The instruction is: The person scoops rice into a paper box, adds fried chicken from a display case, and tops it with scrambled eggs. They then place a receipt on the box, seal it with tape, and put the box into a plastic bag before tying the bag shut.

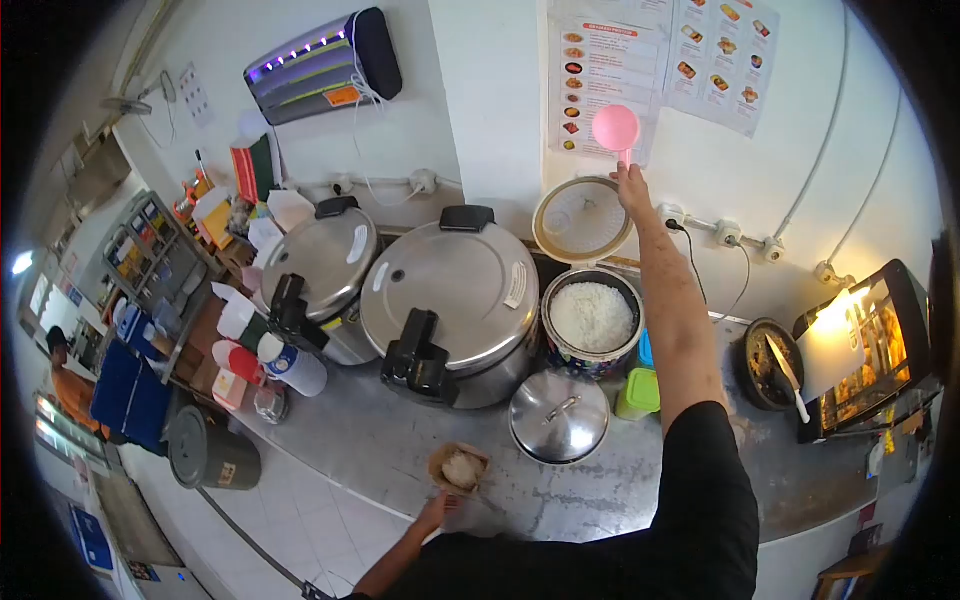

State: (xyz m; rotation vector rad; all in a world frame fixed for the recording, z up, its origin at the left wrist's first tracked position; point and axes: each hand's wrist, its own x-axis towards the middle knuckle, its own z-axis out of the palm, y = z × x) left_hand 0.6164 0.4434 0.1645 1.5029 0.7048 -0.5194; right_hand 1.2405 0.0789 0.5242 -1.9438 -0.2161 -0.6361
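My right hand [630, 188] is raised at the wall, closed around the handle of a pink plastic scoop [616, 128] with a round bowl. Below it an open rice cooker [549, 345] is full of white rice [591, 317], its lid [583, 220] tilted back against the wall. At the counter's front edge, my left hand [434, 514] grips the near side of a small brown paper food box [438, 455]. Some rice [463, 469] lies in the box. The left fingertips are partly hidden.
Two large steel cookers [450, 290] [318, 262] stand left of the rice. In front are a steel lid [559, 418] and a green-lidded container [637, 395]. A black pan [770, 372] with a knife [785, 370] sits near a lit display warmer [870, 350]. A person [72, 380] stands far left.
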